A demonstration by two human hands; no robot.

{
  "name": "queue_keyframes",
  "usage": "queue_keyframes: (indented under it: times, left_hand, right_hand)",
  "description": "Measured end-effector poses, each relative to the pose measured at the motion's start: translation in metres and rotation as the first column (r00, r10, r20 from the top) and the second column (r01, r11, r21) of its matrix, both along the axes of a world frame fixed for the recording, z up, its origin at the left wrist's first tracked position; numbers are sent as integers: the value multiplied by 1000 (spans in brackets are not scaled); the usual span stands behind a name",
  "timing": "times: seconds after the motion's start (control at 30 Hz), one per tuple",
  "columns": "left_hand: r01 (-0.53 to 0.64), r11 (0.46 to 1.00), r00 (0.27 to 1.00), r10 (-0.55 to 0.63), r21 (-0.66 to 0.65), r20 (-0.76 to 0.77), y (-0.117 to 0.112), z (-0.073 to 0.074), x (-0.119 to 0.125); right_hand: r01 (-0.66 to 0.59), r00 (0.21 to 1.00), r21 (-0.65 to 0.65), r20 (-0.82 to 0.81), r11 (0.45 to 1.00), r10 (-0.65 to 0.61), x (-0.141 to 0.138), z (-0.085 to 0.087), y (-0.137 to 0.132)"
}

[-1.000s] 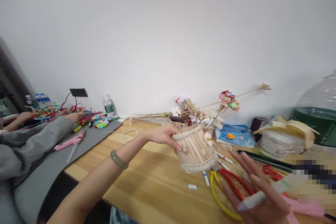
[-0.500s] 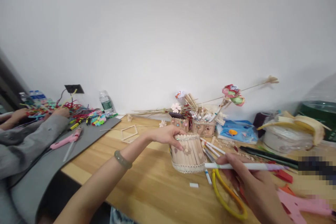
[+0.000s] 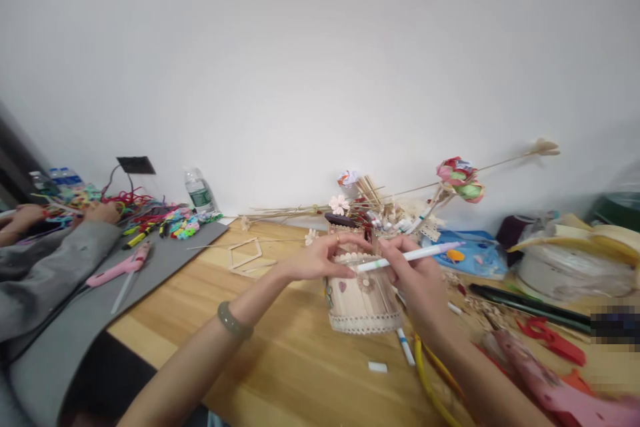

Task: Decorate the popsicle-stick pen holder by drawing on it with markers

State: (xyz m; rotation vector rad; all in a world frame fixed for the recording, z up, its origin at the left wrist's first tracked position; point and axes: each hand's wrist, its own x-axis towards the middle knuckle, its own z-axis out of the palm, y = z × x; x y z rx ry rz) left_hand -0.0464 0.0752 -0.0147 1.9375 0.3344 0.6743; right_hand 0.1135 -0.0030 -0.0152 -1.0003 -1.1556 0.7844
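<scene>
A round pot made of pale wooden sticks (image 3: 367, 297), with lace round its lower edge and small hearts and flowers on its side, stands tilted on the wooden table. My left hand (image 3: 325, 257) grips its top rim, thumb on the near side. In my right hand (image 3: 410, 263) is a white marker with a pale purple end (image 3: 425, 253). Its other tip reaches the upper front of the pot, close to my left thumb; whether it touches is unclear. Yellow-handled scissors (image 3: 430, 380) lie partly under my right forearm.
Behind the pot lie dried stems, and a paper flower (image 3: 457, 177) stands up. A pink glue gun (image 3: 555, 373), a red clip (image 3: 553, 341) and a banana peel (image 3: 565, 242) lie at right. At left, another person's hands (image 3: 100, 212) touch coloured pipe cleaners beside another glue gun (image 3: 120, 267).
My right hand has moved left and up, bringing the marker from beside the pot to its upper front. The pot has turned slightly under my left hand. The view has shifted a little.
</scene>
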Motion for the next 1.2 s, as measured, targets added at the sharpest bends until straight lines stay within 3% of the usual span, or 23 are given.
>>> queue_keyframes:
  times: [0.1, 0.23, 0.37, 0.43, 0.5, 0.7, 0.93, 1.2]
  left_hand:
    - [-88, 984, 994, 77, 152, 78, -11, -5, 3]
    - [-287, 930, 950, 246, 228, 194, -24, -10, 11]
    - [-453, 795, 889, 366, 403, 277, -31, -12, 17]
    - [-482, 724, 876, 401, 493, 268, -32, -14, 19]
    - [-485, 688, 872, 428, 540, 239, -32, -15, 19]
    - [-473, 763, 863, 502, 440, 57, -36, -13, 18]
    - [-430, 873, 896, 443, 232, -6, -43, -8, 17]
    - [-383, 903, 920, 392, 193, -14, -61, -3, 15]
  right_hand:
    - [62, 998, 62, -16, 996, -61, -12, -1, 6]
    - [89, 996, 90, -28, 992, -87, -18, -5, 6]
    - [64, 998, 82, -23, 995, -62, -17, -5, 7]
    - [53, 999, 70, -9, 996, -53, -15, -3, 8]
    - [29, 999, 52, 13, 998, -29, -14, 1, 10]
    - [-78, 992, 7, 98, 997, 77, -5, 11, 16]
    - [-205, 954, 10, 225, 979, 198, 11, 18, 17]
    - [-254, 932, 13, 271, 967, 241, 20, 21, 4]
